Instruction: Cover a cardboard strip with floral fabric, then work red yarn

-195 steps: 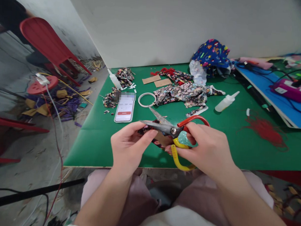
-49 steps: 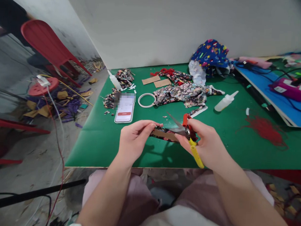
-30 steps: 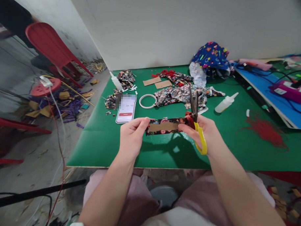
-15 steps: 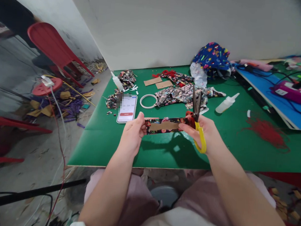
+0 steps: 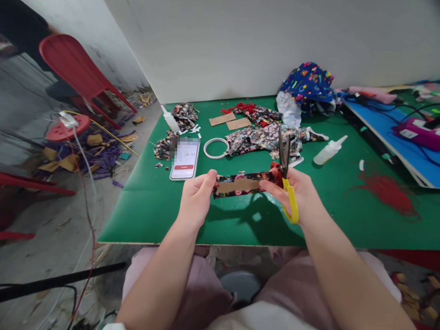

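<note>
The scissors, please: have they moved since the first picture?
Yes, rightward: the scissors now point up, right of the white ring their blades had almost reached.

Your bare forearms reach forward from the lower edge of the view, angling inward. Your left hand [image 5: 197,198] is closed in a pinch, its thumb pointing up and slightly inward. Your right hand [image 5: 300,194] is level with it and apart from it, gripping, with its thumb stretched toward the left. Both wrists look nearly straight.
</note>
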### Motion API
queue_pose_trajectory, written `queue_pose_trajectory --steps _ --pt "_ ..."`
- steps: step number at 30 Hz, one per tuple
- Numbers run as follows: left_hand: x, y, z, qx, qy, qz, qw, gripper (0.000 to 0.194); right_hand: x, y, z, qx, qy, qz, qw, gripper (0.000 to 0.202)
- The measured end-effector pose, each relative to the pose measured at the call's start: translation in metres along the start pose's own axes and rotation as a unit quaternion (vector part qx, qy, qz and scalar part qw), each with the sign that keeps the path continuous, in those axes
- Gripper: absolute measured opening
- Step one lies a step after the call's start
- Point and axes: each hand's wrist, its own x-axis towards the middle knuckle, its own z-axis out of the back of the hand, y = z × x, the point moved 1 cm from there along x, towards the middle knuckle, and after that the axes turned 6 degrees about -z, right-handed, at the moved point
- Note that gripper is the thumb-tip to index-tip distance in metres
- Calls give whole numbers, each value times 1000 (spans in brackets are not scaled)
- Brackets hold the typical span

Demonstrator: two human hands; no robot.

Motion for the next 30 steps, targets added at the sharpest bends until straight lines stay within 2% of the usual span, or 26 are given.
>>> queue_pose_trajectory --steps 6,14,18,21,25,30 --pt "-2 -2 -2 58 7 -27 998 53 3 -1 -1 0 1 -12 1000 25" --pt "1 -1 -2 48 23 -19 998 53 4 7 -2 25 13 -31 999 28" --pt "2 4 0 -1 19 4 1000 53 4 11 -5 59 11 -58 997 29" --pt "2 7 1 -10 17 -6 1000 50 4 12 -8 75 14 -69 995 29" --pt "2 6 1 -21 -28 -14 999 46 2 12 -14 78 5 -69 995 27" --pt "2 6 -3 -93 0 10 996 38 -2 9 -22 109 -26 -64 992 27"
